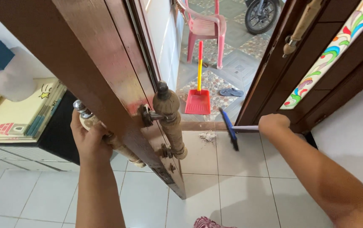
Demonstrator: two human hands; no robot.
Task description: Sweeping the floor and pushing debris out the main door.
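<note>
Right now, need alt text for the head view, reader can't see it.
Seen from above, a person's left hand grips the inner handle of a half-open brown wooden door, while the right hand holds a blue-headed broom beside a small dust pile on white floor tiles. Beyond the threshold lie a red dustpan, a sandal and a pink plastic chair.

The brown wooden door hid the left hand's fingertips. The frame's top edge cut off the pink plastic chair and black motorcycle wheel.
</note>
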